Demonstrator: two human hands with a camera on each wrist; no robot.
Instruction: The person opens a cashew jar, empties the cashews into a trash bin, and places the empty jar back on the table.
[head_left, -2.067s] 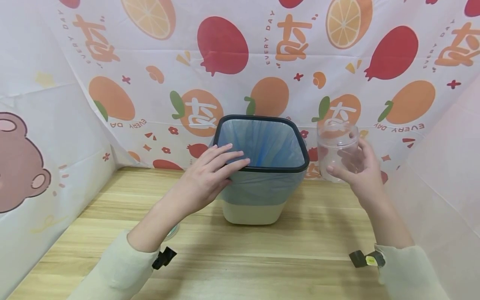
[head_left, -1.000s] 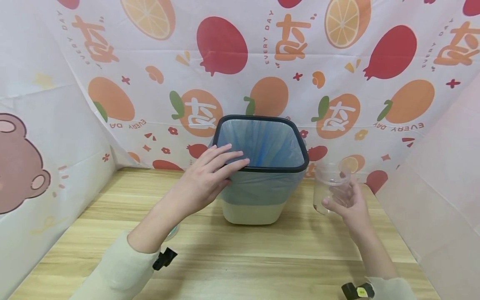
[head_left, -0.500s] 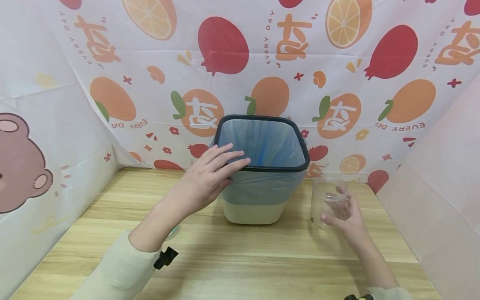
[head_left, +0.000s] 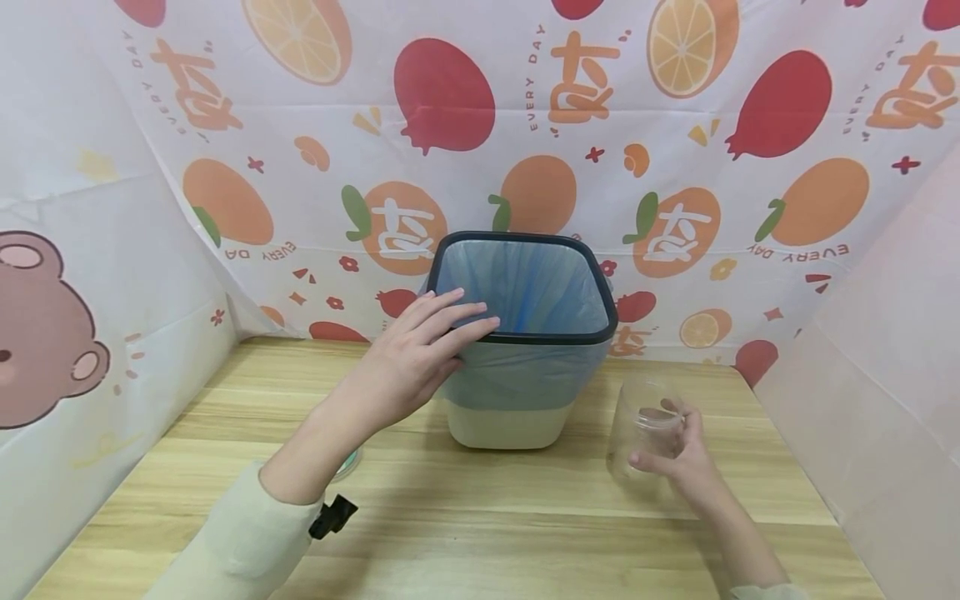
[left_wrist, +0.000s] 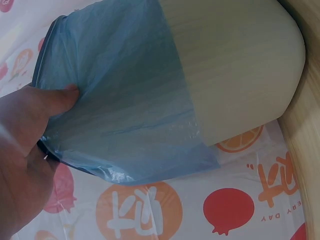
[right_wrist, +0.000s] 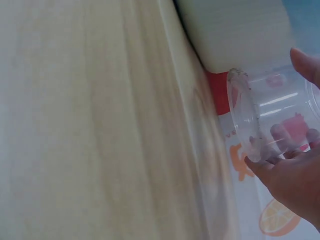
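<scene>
A cream trash can (head_left: 510,429) with a black rim and a blue plastic liner (head_left: 536,373) stands upright at the middle of the table. My left hand (head_left: 411,354) grips its near-left rim, fingers over the edge; in the left wrist view the thumb (left_wrist: 65,98) presses the liner on the outer wall. To the right of the can, my right hand (head_left: 692,467) holds a clear plastic jar (head_left: 633,425) round its side, mouth up, with no lid on. Through the jar wall in the right wrist view, nothing shows inside the jar (right_wrist: 272,102). Whether its base touches the table I cannot tell.
A small round, clear-edged disc with some green (head_left: 347,464) lies on the wooden table (head_left: 480,533), partly hidden behind my left forearm. Fruit-printed cloth (head_left: 450,92) hangs behind the can, and pale cloth walls (head_left: 862,358) stand at both sides.
My right hand has lowered the jar from near the back cloth, bringing it closer to me and slightly left. The left hand and the trash can have stayed in place.
</scene>
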